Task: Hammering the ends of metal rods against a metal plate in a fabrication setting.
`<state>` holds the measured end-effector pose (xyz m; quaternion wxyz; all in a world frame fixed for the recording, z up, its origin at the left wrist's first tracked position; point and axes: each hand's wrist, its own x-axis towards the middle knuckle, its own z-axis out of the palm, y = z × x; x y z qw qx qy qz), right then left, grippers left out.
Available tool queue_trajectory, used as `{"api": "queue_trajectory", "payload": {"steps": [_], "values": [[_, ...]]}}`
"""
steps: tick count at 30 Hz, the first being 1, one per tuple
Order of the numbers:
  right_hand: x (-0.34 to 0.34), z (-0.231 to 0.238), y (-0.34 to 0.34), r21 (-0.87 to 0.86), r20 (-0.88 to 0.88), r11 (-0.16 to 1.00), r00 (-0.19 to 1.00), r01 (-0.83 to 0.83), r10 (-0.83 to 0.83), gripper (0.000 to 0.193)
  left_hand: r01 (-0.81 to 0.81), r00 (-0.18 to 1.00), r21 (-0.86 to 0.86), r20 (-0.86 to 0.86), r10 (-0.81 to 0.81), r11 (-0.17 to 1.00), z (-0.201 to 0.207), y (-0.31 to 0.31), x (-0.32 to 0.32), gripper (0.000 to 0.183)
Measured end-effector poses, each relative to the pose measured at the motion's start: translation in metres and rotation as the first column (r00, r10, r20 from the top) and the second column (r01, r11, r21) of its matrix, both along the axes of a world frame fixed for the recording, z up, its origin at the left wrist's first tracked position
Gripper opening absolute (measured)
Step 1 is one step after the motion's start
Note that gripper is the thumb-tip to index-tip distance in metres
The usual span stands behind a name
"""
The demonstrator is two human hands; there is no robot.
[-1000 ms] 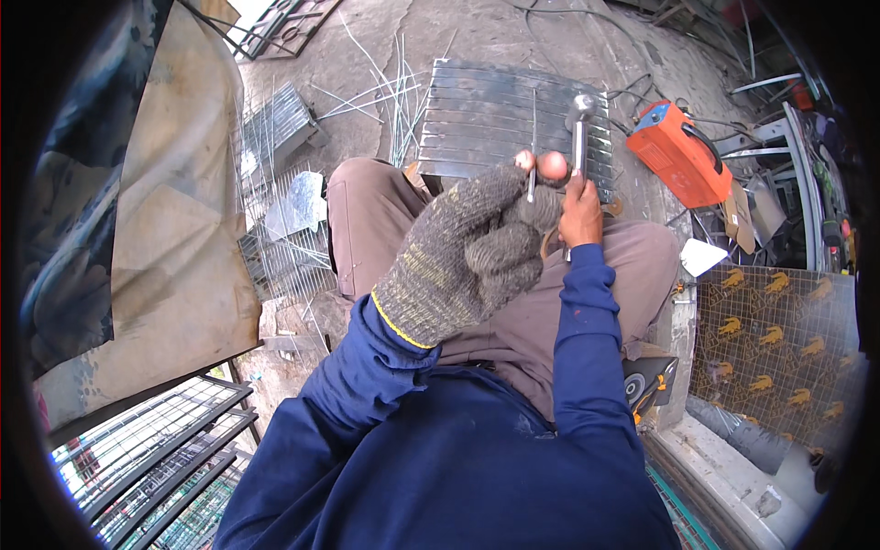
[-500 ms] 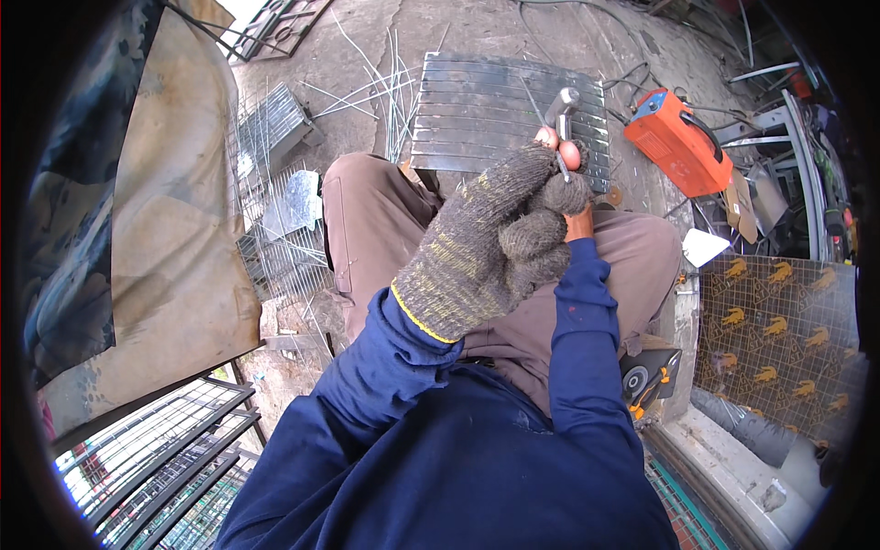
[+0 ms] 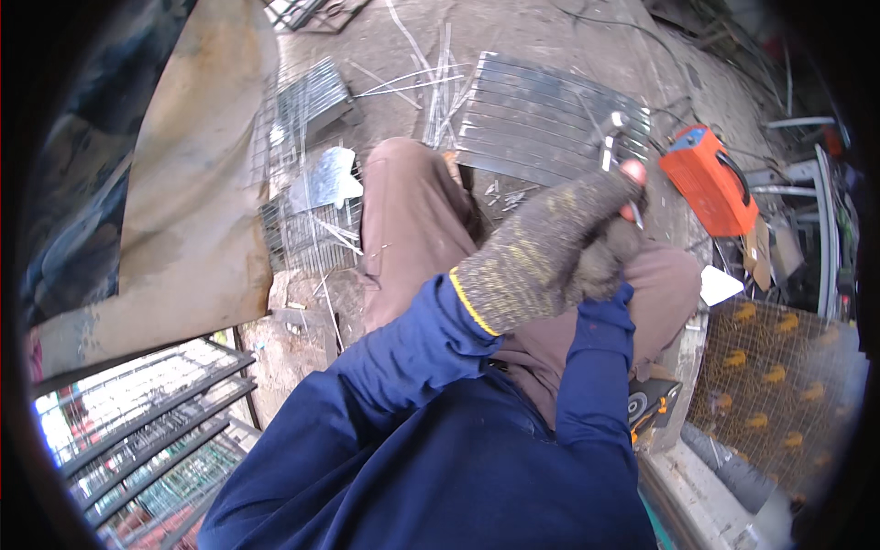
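Observation:
My left hand (image 3: 573, 240), in a grey-yellow knitted glove with bare fingertips, is closed in front of my right knee. A thin metal rod (image 3: 638, 216) pokes out by its fingertips. Just beyond them stands a shiny metal tool (image 3: 608, 154) with a rounded end; its kind and who grips it are unclear. My right hand is hidden behind the glove; only its blue sleeve (image 3: 596, 348) shows. Past both hands, a slatted metal panel (image 3: 527, 119) lies on the ground.
An orange machine (image 3: 708, 179) with a black handle and cables stands at the right. Loose thin rods (image 3: 440, 87) and wire mesh (image 3: 280, 229) lie ahead and left. A stained sheet (image 3: 197, 211) hangs at the left. By my right thigh is a disc-shaped tool (image 3: 639, 405).
The view has swung, so the scene sits further right and is tilted. Both hands stay together; the right hand's skin, partly visible before, is now hidden behind the glove.

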<state>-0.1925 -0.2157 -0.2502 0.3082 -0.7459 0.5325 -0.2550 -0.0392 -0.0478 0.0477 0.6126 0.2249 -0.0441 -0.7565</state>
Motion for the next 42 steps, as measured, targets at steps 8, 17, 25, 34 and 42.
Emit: {"api": "queue_trajectory", "payload": {"steps": [8, 17, 25, 34, 42], "values": [[0.036, 0.093, 0.045, 0.536, 0.189, 0.844, 0.971, 0.021, -0.144, 0.061, -0.024, 0.22, -0.038, 0.975, 0.042, 0.999, -0.034, 0.077, 0.087, 0.039], [0.028, 0.097, 0.036, 0.54, 0.171, 0.84, 0.971, 0.05, -0.168, 0.06, -0.727, 0.094, 0.333, 0.914, -0.394, 0.6, -0.183, 0.213, 0.194, 0.038], [0.04, 0.098, 0.043, 0.556, 0.182, 0.831, 0.971, 0.026, -0.153, 0.058, -0.679, 0.319, 0.642, 0.695, -0.644, 0.356, -0.416, 0.374, 0.207, 0.032], [0.039, 0.105, 0.049, 0.534, 0.13, 0.836, 0.964, 0.128, -0.231, 0.056, -0.575, 0.218, 0.752, 0.519, -0.826, 0.321, -0.381, 0.352, 0.185, 0.038], [0.042, 0.107, 0.051, 0.539, 0.137, 0.833, 0.963, 0.123, -0.23, 0.056, -0.667, 0.247, 0.692, 0.555, -0.794, 0.276, -0.388, 0.369, 0.183, 0.037]]}}
